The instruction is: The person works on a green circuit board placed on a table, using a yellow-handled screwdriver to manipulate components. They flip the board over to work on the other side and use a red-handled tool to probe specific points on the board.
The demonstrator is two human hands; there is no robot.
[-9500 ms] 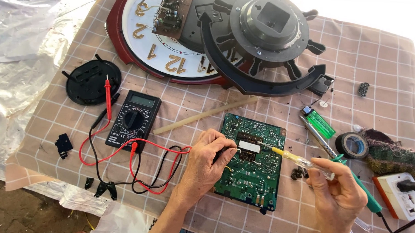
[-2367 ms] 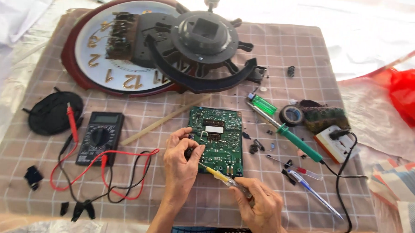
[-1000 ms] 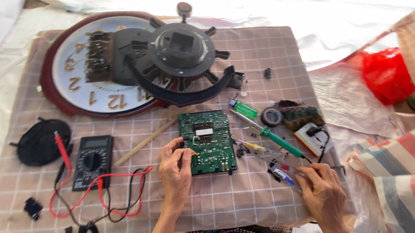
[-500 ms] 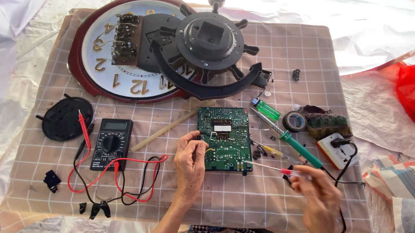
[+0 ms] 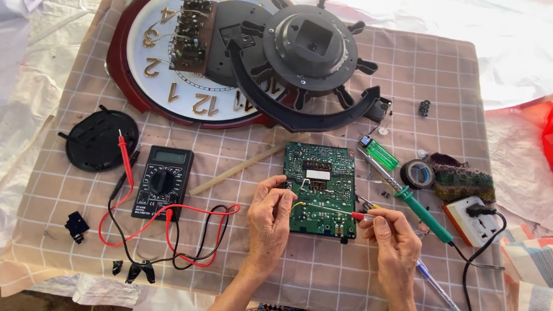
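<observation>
A green circuit board (image 5: 319, 189) lies on the checked cloth in front of me. My left hand (image 5: 268, 221) rests on the board's left edge, fingers pinching near a small yellow wire there. My right hand (image 5: 395, 240) holds a thin red-handled tool (image 5: 339, 211) whose metal tip reaches leftward over the board's lower half.
A black multimeter (image 5: 163, 182) with red and black leads lies left. A green-handled soldering iron (image 5: 410, 198), green lighter (image 5: 379, 153), tape roll (image 5: 417, 173), power socket (image 5: 477, 221) and blue pen (image 5: 438, 290) sit right. A large clock face (image 5: 163, 66) and black round housing (image 5: 308, 49) lie behind.
My right hand has come in from the right with the thin red-handled tool and now holds its tip over the board. My left hand stays at the board's left edge.
</observation>
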